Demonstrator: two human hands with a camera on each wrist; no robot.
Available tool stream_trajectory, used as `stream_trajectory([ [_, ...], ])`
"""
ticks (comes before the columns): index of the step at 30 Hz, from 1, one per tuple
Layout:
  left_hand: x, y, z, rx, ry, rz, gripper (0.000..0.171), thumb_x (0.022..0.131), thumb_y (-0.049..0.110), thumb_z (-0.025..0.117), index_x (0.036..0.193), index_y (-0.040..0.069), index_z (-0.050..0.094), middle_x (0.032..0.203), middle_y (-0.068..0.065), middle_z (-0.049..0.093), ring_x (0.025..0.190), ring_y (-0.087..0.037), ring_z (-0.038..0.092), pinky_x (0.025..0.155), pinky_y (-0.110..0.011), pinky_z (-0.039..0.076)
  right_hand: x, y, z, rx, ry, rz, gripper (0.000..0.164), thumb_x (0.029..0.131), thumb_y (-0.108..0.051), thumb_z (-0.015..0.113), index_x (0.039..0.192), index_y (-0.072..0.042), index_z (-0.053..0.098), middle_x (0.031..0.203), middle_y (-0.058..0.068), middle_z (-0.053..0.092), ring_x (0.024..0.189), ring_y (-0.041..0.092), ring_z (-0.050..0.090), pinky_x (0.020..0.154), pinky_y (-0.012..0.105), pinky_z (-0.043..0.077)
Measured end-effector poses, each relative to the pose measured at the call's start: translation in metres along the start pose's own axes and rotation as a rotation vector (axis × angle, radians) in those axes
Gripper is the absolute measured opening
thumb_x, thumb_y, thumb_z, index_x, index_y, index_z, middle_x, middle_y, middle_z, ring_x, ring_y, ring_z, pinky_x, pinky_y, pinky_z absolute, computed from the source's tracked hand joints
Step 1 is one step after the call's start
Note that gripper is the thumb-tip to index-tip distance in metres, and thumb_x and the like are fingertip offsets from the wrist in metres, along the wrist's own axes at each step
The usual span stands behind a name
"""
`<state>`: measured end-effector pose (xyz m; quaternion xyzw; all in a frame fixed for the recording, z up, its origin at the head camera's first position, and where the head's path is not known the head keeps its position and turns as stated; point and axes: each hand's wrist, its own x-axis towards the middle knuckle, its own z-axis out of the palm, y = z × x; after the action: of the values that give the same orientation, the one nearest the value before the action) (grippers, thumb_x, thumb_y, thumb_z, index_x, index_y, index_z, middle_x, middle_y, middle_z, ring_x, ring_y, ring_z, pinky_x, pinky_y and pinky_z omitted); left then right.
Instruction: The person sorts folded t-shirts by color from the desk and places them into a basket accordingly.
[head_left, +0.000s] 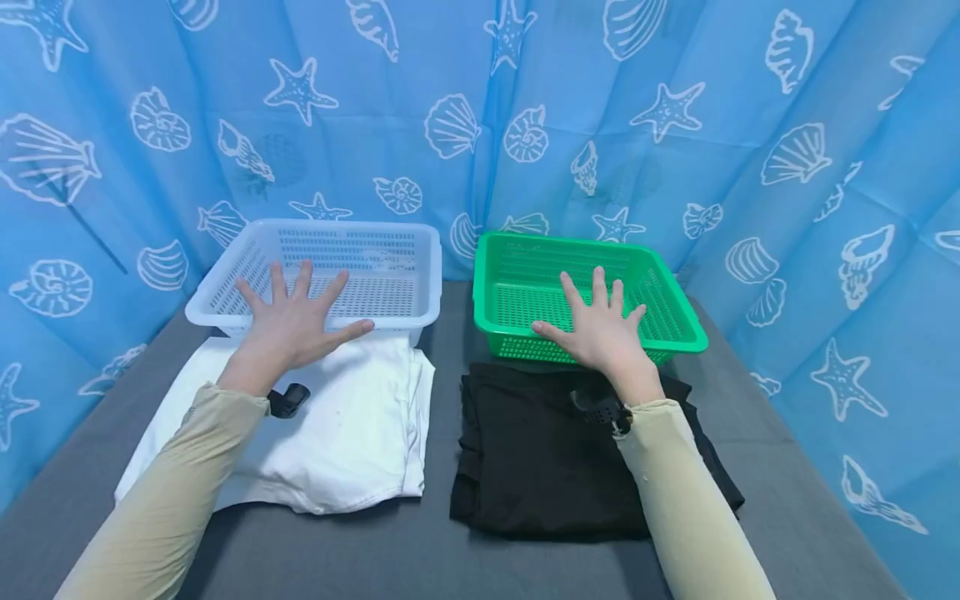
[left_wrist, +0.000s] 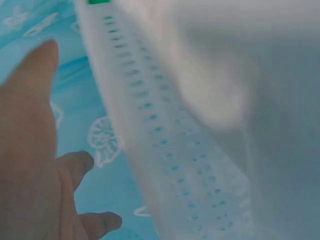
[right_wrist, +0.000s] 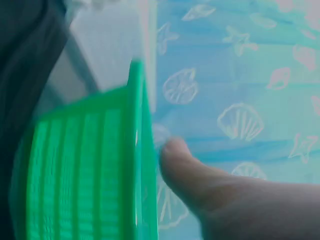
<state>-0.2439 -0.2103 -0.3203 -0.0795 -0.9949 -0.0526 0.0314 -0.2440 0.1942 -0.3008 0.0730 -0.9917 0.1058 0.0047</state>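
My left hand (head_left: 288, 325) hovers with fingers spread over the near rim of a white plastic basket (head_left: 330, 321). Below it lies a folded white cloth garment (head_left: 352, 425). On the other side, my right hand (head_left: 600, 329) has its fingers fanned out above the near side of a green plastic basket (head_left: 510, 333). A folded black garment (head_left: 547, 467) lies in front of that basket, partly hidden by the right forearm. Neither hand holds anything. The left wrist view shows the white basket's slotted wall (left_wrist: 150, 130) beside the fingers; the right wrist view shows the thumb (right_wrist: 185, 165) near the green rim.
A grey cloth-covered table (head_left: 442, 550) carries both baskets and both garments. Behind and to the sides hangs a blue curtain (head_left: 555, 108) with white shell and starfish prints, close to the baskets' far edges. A gap of grey cloth runs between the two garments.
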Motion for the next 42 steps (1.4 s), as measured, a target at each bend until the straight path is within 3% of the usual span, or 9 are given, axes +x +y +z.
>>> stream_trajectory([
  [4,-0.012,-0.004,-0.009,-0.115,0.026,-0.001,0.094,0.091,0.078,0.028,0.159,0.015,0.015,0.157,-0.032,0.006,0.138,-0.057,-0.01,0.092,-0.078,-0.016,-0.011,-0.016,0.01,0.111,0.114,-0.056,0.08,0.097,-0.054,0.053,0.159,-0.016,0.019,0.159,0.027,0.004,0.143,0.05,0.003,0.105,0.073,0.008],
  [8,-0.028,-0.011,-0.022,-0.26,0.093,0.055,0.082,0.099,0.065,0.032,0.157,0.008,0.021,0.154,-0.031,0.019,0.138,-0.055,0.013,0.102,-0.075,0.005,-0.022,-0.032,0.017,0.275,0.219,-0.12,0.065,0.099,-0.039,0.059,0.153,-0.01,0.036,0.154,0.024,0.027,0.141,0.043,0.022,0.107,0.063,0.023],
  [13,-0.048,-0.025,-0.033,-0.429,0.119,0.105,0.07,0.103,0.052,0.038,0.153,0.002,0.032,0.152,-0.026,0.029,0.139,-0.047,0.022,0.105,-0.067,0.02,-0.03,-0.047,0.024,0.508,0.237,-0.195,0.052,0.099,-0.033,0.06,0.145,-0.011,0.05,0.144,0.013,0.046,0.132,0.033,0.041,0.101,0.054,0.037],
  [18,-0.065,-0.047,-0.028,-0.482,0.08,0.068,0.065,0.104,0.048,0.04,0.148,0.001,0.041,0.147,-0.027,0.038,0.131,-0.048,0.037,0.096,-0.066,0.035,-0.03,-0.062,0.033,0.797,0.127,-0.203,0.041,0.098,-0.03,0.063,0.136,-0.015,0.06,0.13,0.006,0.059,0.117,0.024,0.055,0.093,0.046,0.047],
  [22,-0.076,-0.071,-0.015,-0.489,0.044,0.014,0.064,0.104,0.048,0.041,0.146,0.0,0.044,0.143,-0.028,0.043,0.122,-0.05,0.044,0.088,-0.065,0.041,-0.028,-0.08,0.044,1.015,-0.044,-0.181,0.035,0.098,-0.025,0.062,0.131,-0.013,0.063,0.125,0.006,0.063,0.113,0.024,0.059,0.091,0.042,0.05],
  [25,-0.084,-0.087,-0.002,-0.48,0.072,0.01,0.059,0.105,0.042,0.043,0.141,-0.004,0.049,0.137,-0.029,0.048,0.119,-0.049,0.046,0.086,-0.063,0.043,-0.026,-0.093,0.052,1.127,-0.178,-0.164,0.033,0.1,-0.021,0.061,0.131,-0.009,0.063,0.126,0.009,0.062,0.113,0.03,0.06,0.09,0.041,0.051],
  [31,-0.099,-0.11,0.016,-0.465,0.147,-0.027,0.049,0.105,0.035,0.047,0.132,-0.005,0.057,0.128,-0.031,0.051,0.112,-0.048,0.048,0.082,-0.062,0.042,-0.022,-0.114,0.069,1.165,-0.346,-0.145,0.037,0.1,-0.021,0.06,0.133,-0.005,0.06,0.129,0.016,0.058,0.111,0.036,0.059,0.092,0.044,0.05],
  [35,-0.102,-0.12,0.024,-0.465,0.081,-0.059,0.05,0.105,0.035,0.046,0.133,-0.006,0.055,0.131,-0.034,0.047,0.114,-0.052,0.046,0.083,-0.065,0.039,-0.021,-0.123,0.078,1.189,-0.422,-0.11,0.04,0.099,-0.021,0.06,0.136,-0.006,0.058,0.133,0.015,0.055,0.113,0.034,0.058,0.094,0.046,0.048],
  [42,-0.103,-0.132,0.036,-0.47,-0.03,-0.095,0.057,0.105,0.04,0.043,0.138,-0.007,0.049,0.138,-0.037,0.04,0.126,-0.057,0.032,0.092,-0.071,0.031,-0.018,-0.131,0.089,1.199,-0.443,-0.04,0.046,0.098,-0.022,0.062,0.141,-0.01,0.053,0.129,0.011,0.058,0.111,0.03,0.058,0.094,0.048,0.048],
])
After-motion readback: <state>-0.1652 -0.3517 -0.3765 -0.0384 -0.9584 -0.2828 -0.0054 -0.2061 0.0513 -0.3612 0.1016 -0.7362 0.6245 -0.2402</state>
